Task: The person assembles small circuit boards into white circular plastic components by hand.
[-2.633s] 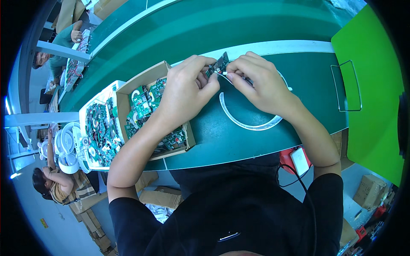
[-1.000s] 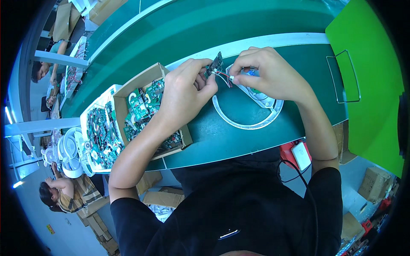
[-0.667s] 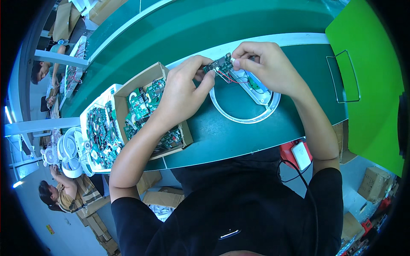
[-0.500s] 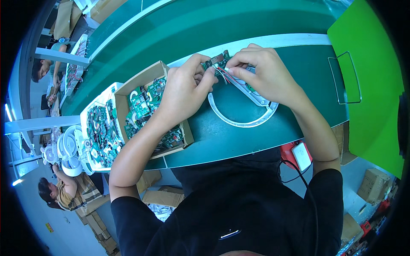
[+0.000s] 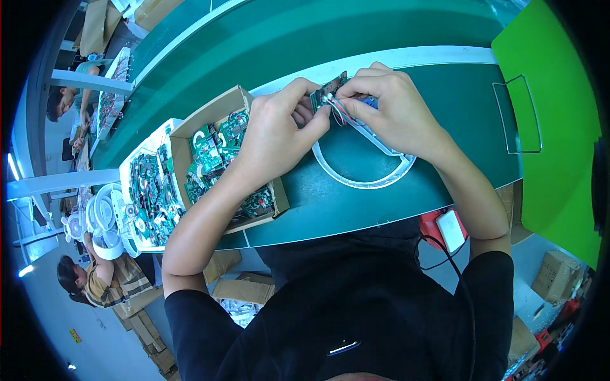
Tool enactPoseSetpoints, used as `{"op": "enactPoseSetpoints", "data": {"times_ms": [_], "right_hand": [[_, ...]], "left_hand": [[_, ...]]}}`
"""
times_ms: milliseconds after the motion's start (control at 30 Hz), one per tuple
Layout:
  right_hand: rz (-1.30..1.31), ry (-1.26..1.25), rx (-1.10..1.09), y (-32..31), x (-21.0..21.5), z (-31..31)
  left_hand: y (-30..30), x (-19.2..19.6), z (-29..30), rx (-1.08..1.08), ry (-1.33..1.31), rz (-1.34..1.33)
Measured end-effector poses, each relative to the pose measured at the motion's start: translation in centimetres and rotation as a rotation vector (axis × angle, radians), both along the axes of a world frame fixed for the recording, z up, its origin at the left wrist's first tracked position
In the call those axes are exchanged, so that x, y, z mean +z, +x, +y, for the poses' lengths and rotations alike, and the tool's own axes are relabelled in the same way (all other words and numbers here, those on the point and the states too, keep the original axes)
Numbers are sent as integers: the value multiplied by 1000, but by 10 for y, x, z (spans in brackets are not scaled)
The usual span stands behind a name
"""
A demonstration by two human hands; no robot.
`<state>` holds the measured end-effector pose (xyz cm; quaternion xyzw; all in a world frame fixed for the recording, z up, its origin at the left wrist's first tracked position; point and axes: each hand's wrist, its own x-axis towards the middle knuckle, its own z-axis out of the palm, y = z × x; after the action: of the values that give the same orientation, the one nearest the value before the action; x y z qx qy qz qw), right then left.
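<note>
small circuit board (image 5: 328, 91) pinched between left hand (image 5: 276, 130) and right hand (image 5: 389, 108).

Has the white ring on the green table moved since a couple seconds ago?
Yes. The white ring now sits closer to the cardboard box, shifted toward the person's left across the green table.

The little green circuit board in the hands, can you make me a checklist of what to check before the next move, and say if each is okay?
1. Left hand grips the small circuit board: ok.
2. Right hand pinches at the red wires by the board: ok.
3. Wires actually joined to the board: cannot tell, fingers hide the spot.
4. White ring lies flat on the green table right under the hands: ok.
5. Cardboard box of spare boards sits beside the left forearm, within easy reach: ok.
</note>
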<state>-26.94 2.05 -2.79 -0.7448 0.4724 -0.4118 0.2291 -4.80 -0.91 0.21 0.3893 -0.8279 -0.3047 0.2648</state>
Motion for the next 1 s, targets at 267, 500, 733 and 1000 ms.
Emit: {"op": "enactPoseSetpoints", "data": {"times_ms": [267,500,733,1000], "right_hand": [[104,-137,71,1,-5,0],[50,-91,60,3,-5,-1],[-233,152,-11,6,-4,2],[-319,314,-36,7,0,3]], "left_hand": [[2,14,-2,11,213,-140],[6,-3,-6,47,76,-64],[1,-10,-3,123,241,367],[1,-7,2,144,202,336]]}}
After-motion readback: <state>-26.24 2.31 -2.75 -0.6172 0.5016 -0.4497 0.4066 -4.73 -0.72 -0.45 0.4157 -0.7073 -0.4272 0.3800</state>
